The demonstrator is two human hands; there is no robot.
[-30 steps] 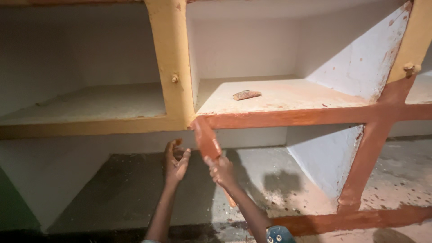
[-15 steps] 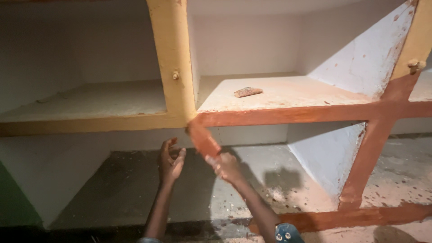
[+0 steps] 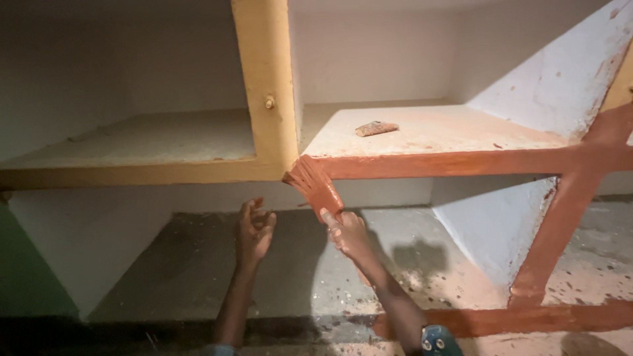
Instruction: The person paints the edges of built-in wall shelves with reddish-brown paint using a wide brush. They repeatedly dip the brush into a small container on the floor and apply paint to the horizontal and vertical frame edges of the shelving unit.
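Red-brown paint covers the brush [image 3: 315,186], gripped in the right hand [image 3: 347,232], bristles pressed on the shelf [image 3: 455,161] front edge where it meets the yellow post [image 3: 267,79]. Left hand [image 3: 254,227] empty, fingers loosely curled, just beside the brush under the edge. Small scrap [image 3: 376,128] lies on the shelf top.

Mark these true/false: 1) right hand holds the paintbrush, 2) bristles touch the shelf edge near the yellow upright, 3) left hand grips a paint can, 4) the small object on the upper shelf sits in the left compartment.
1) The right hand holds the paintbrush: true.
2) Bristles touch the shelf edge near the yellow upright: true.
3) The left hand grips a paint can: false; it is open and holds nothing.
4) The small object sits in the left compartment: false; it lies in the right compartment.
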